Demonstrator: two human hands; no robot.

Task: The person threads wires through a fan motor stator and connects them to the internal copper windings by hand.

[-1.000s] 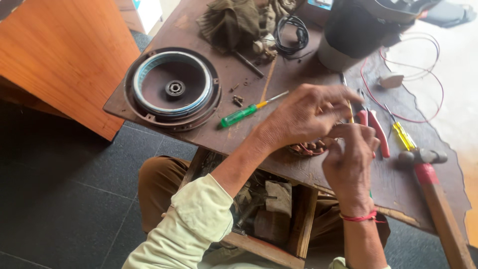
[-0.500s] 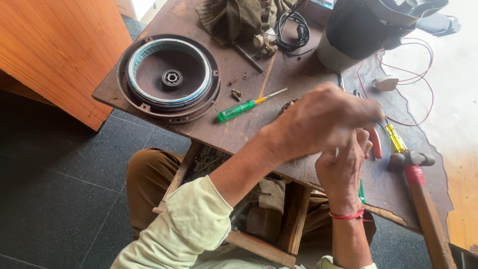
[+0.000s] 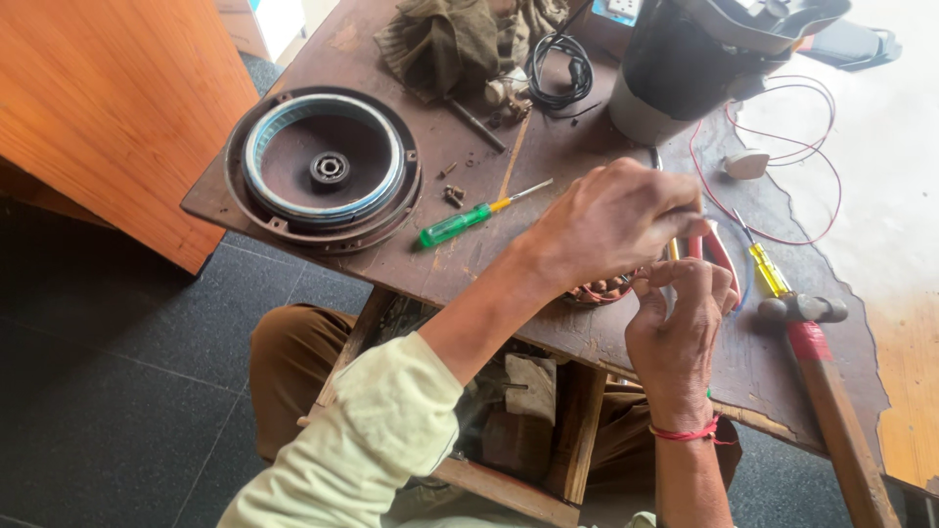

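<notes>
Presently, a copper-wound coil (image 3: 599,289) is seen at the near edge of the wooden table (image 3: 548,156), mostly hidden under both hands. Left hand (image 3: 611,217) is curled over it from above; what its fingers pinch cannot be told. Right hand (image 3: 680,318) has fingertips closed narrowly on what appears to be a fine wire at the coil's right side. The winding is judged stiff and fairly heavy, its wire thin and easily nicked; it is best held by the core, not the strands. No readable label is noted; a white socket strip (image 3: 620,10) lies at the far edge, and red tape bands the hammer (image 3: 817,364) on the right.
</notes>
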